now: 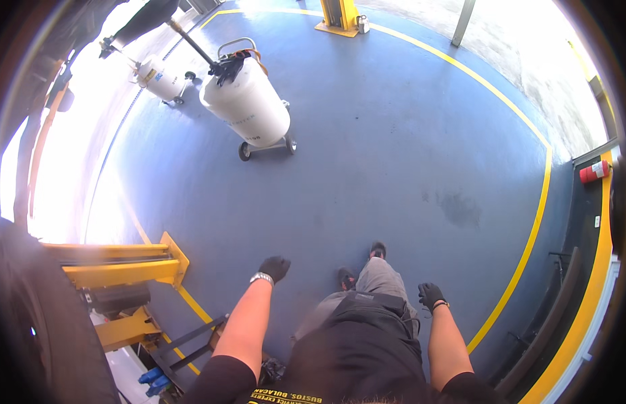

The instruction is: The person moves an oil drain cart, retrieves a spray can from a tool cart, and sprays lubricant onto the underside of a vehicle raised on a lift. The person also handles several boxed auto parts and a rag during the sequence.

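Observation:
My left hand (275, 268), in a black glove with a silver watch at the wrist, is curled into a fist above the blue floor. Nothing shows sticking out of it, and it touches nothing. On the other side, my right hand (431, 295) hangs beside my hip, also gloved in black, with a band at the wrist. Its fingers are loosely bent and a little apart, with nothing visible in them. The yellow lift arm (118, 273) is nearest to my left hand, some way to its left.
A white wheeled tank (246, 108) with black cloth or gloves on top stands ahead on the left; a second white tank (161, 79) is behind it. A dark tyre (50, 323) fills the left edge. A yellow post (340, 17) stands far ahead, a red fire extinguisher (594, 172) at right.

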`<state>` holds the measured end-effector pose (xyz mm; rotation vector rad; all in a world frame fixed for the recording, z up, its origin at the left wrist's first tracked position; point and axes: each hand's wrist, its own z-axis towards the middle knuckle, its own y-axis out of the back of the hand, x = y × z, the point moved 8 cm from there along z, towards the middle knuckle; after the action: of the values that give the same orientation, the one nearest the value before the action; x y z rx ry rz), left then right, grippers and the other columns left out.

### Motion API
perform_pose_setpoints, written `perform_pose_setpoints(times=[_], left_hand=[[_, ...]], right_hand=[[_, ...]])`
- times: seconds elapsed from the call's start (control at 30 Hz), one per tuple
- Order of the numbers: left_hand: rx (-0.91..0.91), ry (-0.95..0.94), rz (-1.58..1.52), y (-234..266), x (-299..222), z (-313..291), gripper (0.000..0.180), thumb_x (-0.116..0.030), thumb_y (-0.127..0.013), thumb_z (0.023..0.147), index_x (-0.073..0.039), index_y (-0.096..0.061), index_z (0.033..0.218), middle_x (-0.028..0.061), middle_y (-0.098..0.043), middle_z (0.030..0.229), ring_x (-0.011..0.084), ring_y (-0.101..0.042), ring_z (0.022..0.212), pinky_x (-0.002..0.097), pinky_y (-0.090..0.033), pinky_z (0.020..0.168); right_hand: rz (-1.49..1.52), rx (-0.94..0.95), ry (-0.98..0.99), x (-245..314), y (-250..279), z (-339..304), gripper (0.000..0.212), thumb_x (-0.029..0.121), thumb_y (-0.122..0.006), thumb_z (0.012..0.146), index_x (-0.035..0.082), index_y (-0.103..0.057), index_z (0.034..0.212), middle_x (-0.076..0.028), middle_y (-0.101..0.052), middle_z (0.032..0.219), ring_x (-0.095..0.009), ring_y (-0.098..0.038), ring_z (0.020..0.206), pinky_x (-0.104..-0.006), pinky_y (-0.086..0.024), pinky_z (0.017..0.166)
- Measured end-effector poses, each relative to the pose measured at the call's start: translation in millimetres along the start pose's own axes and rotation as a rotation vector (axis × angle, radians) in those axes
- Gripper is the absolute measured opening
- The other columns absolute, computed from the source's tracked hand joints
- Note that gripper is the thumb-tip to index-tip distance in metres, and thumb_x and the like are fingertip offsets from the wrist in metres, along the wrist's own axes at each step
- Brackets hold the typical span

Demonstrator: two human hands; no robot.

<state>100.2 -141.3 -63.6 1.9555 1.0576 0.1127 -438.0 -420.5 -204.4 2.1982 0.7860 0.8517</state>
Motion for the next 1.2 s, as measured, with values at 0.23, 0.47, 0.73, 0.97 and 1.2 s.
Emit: perform_pose_setpoints(times=[0.23,0.47,0.73,0.97,1.2], left_hand=[[-0.406,0.051,-0.374,215.2,-49.9,228.4,0.041,-0.040,-0.065,0.095,-0.002,-0.069,0.111,0.0226,-0.073,0.097,0.0376,-0.071,0.094,0.0432,-0.055,0.083],[-0.437,0.092,-0.571,229.0,-71.4,282.2,0.062,-0.036,-0.068,0.096,-0.005,-0.050,0.147,0.0202,-0.074,0.113,0.0350,-0.072,0.102,0.0409,-0.056,0.090],[-0.473,0.383,-0.779,266.9,59.8,314.7,0.046,-0.034,-0.069,0.099,-0.004,-0.061,0.133,0.0170,-0.074,0.098,0.0264,-0.073,0.084,0.0375,-0.058,0.079],[-0.568,0.394,-0.791,444.6,95.3,349.9,0.042,-0.035,-0.068,0.098,-0.003,-0.066,0.125,0.0191,-0.075,0.104,0.0329,-0.074,0.095,0.0402,-0.057,0.083],[-0.811,0.355,-0.960,535.2,69.3,380.8,0.043,-0.035,-0.068,0.097,-0.001,-0.067,0.124,0.0190,-0.076,0.103,0.0338,-0.074,0.094,0.0405,-0.057,0.084]], right_hand=[[-0.207,0.384,0.020,-41.4,49.2,149.4,0.051,0.037,-0.084,0.078,0.013,-0.063,0.117,-0.007,-0.065,0.114,-0.025,-0.060,0.115,-0.0405,-0.050,0.097],[-0.355,0.367,0.384,-51.5,233.3,359.3,0.063,0.017,-0.083,0.075,0.006,-0.057,0.131,-0.015,-0.066,0.120,-0.033,-0.060,0.116,-0.0434,-0.051,0.098],[-0.489,0.051,0.354,95.4,542.7,707.3,0.041,0.018,-0.046,0.106,0.021,-0.054,0.147,-0.017,-0.066,0.125,-0.037,-0.063,0.115,-0.0448,-0.054,0.096],[0.044,-0.240,0.530,463.5,721.1,951.3,0.090,0.068,-0.070,0.087,0.006,-0.050,0.149,-0.021,-0.049,0.153,-0.039,-0.040,0.145,-0.0474,-0.038,0.119],[-0.024,0.008,0.584,689.1,722.0,1050.5,0.098,0.065,-0.075,0.076,0.004,-0.045,0.147,-0.019,-0.047,0.149,-0.037,-0.040,0.141,-0.0466,-0.038,0.115]])
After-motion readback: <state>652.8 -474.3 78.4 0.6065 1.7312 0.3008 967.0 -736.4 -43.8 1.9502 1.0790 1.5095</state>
